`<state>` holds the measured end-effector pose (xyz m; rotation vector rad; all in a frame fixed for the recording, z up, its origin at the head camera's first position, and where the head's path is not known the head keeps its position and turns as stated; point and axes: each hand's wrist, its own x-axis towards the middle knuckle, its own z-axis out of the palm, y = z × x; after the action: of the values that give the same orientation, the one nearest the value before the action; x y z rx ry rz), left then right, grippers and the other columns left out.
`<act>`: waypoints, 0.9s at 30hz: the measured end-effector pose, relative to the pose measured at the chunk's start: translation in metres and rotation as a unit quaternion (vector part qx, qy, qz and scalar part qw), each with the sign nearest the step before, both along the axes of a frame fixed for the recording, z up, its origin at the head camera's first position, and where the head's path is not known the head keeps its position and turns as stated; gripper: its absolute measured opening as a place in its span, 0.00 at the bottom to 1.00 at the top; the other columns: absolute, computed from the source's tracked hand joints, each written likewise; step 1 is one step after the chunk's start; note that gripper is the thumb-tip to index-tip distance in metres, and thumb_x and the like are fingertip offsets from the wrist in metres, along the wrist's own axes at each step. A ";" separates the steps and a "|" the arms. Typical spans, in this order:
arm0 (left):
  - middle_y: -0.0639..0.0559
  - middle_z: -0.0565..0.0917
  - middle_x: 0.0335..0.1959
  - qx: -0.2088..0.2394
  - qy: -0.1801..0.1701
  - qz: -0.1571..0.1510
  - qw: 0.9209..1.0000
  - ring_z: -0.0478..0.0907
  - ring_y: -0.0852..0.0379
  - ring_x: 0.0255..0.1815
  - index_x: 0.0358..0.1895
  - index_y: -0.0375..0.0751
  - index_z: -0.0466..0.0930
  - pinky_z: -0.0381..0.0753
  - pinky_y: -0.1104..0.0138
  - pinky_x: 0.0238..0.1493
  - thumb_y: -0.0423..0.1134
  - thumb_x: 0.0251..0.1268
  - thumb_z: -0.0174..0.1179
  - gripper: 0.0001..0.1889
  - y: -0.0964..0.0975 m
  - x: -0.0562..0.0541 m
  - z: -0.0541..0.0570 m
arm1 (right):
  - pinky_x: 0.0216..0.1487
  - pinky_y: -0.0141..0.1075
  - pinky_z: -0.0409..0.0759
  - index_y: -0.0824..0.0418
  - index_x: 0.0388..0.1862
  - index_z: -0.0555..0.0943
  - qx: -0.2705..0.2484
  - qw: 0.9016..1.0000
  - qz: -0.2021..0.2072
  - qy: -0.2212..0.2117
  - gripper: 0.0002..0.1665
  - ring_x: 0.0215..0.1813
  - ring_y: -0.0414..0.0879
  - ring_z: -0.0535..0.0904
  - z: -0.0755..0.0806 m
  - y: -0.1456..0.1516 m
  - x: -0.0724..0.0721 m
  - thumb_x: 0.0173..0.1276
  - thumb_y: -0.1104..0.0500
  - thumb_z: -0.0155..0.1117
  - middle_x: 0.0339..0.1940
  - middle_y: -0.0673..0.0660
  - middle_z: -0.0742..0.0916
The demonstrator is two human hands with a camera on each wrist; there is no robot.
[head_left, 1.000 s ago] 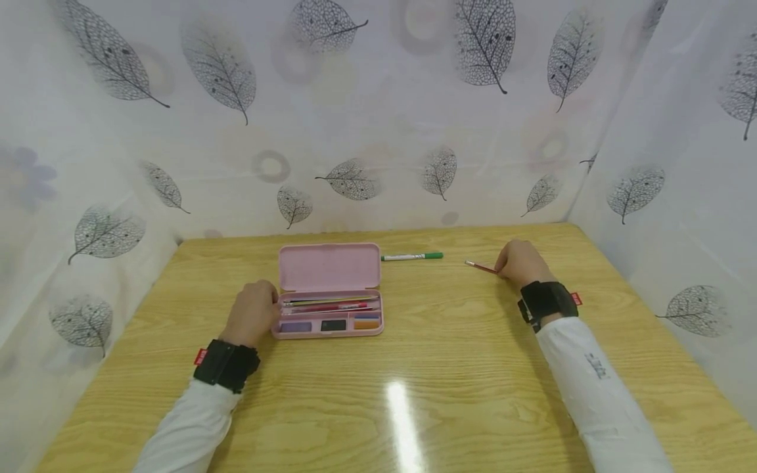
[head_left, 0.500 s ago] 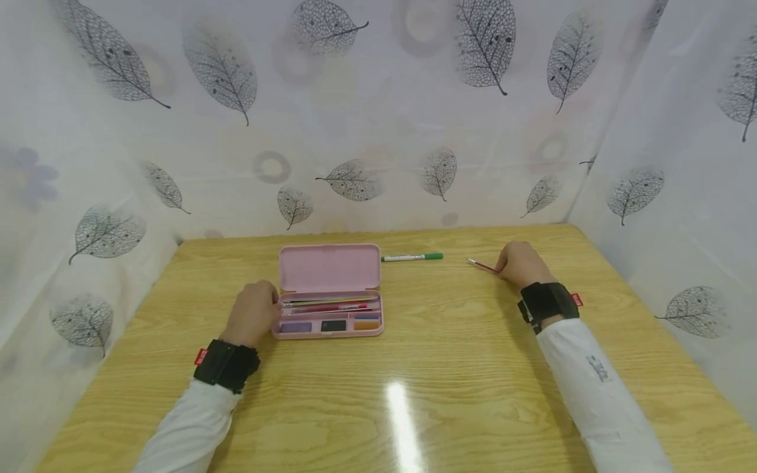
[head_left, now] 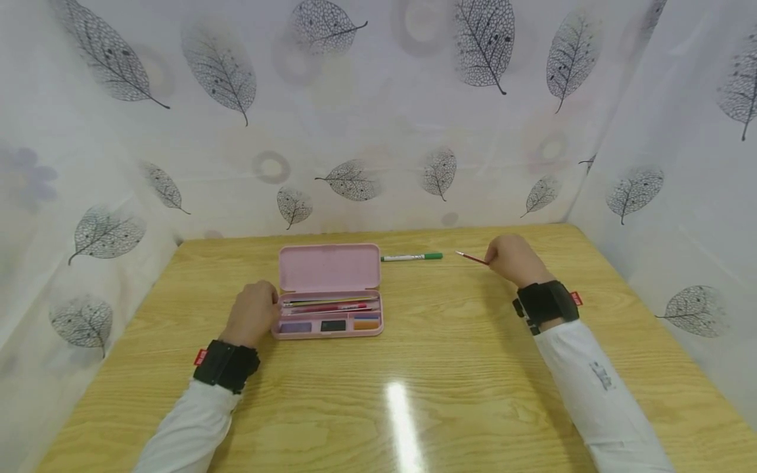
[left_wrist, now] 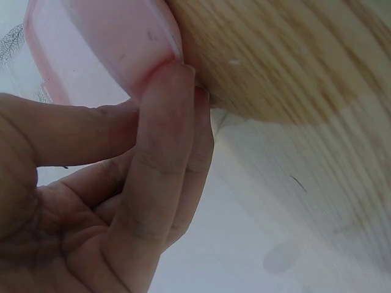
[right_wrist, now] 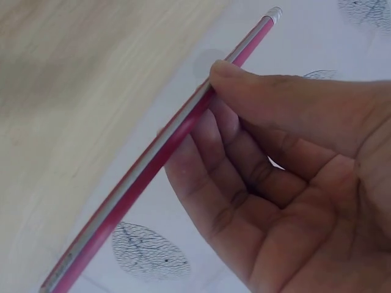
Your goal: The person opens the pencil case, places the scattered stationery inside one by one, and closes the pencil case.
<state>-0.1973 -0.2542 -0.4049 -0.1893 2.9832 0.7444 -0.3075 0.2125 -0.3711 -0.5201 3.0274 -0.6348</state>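
A pink pencil case (head_left: 329,268) lies open on the table with its lid folded back. At its left end my left hand (head_left: 251,314) grips the wall; in the left wrist view thumb and fingers pinch the pink plastic corner (left_wrist: 131,46). Inside the case are several pencils (head_left: 331,302), a purple block (head_left: 296,326), a black block (head_left: 334,325) and an orange-and-blue block (head_left: 366,324). On the right, my right hand (head_left: 516,258) pinches a red pencil (right_wrist: 143,174) with a silver stripe between thumb and fingers. The pencil's silver end (right_wrist: 274,13) points left in the head view.
A white marker with a green cap (head_left: 412,257) lies just right of the case lid. The wooden table (head_left: 319,407) is bounded by a pale leaf-print curtain (head_left: 378,118) at the back and both sides.
My right hand has risen slightly and shifted left, carrying the red pencil with it. The left hand and the pencil case have stayed in place.
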 end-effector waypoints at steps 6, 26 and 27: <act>0.41 0.79 0.30 0.001 -0.004 0.001 1.000 0.75 0.48 0.29 0.39 0.26 0.79 0.72 0.61 0.29 0.29 0.69 0.59 0.06 0.000 0.000 -0.002 | 0.44 0.52 0.82 0.71 0.36 0.86 -0.008 1.000 0.024 0.017 0.10 0.39 0.58 0.84 0.011 -0.011 0.006 0.60 0.76 0.59 0.35 0.65 0.88; 0.41 0.78 0.31 0.002 -0.019 0.012 1.000 0.75 0.48 0.30 0.40 0.26 0.79 0.72 0.61 0.30 0.29 0.70 0.59 0.06 0.001 0.000 0.000 | 0.42 0.48 0.82 0.69 0.37 0.86 -0.032 0.996 0.077 0.028 0.07 0.37 0.54 0.83 0.033 -0.066 0.026 0.64 0.75 0.63 0.34 0.61 0.87; 0.41 0.78 0.31 0.002 -0.020 0.012 1.000 0.75 0.48 0.30 0.40 0.26 0.79 0.72 0.61 0.30 0.29 0.70 0.59 0.06 0.001 0.000 0.001 | 0.43 0.47 0.82 0.70 0.37 0.86 -0.033 0.996 0.080 0.028 0.07 0.38 0.54 0.82 0.033 -0.069 0.027 0.64 0.75 0.63 0.35 0.61 0.87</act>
<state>-0.1974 -0.2530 -0.4043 -0.2373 2.9471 0.7410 -0.2809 0.1432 -0.3379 -0.7860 2.9826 -0.7242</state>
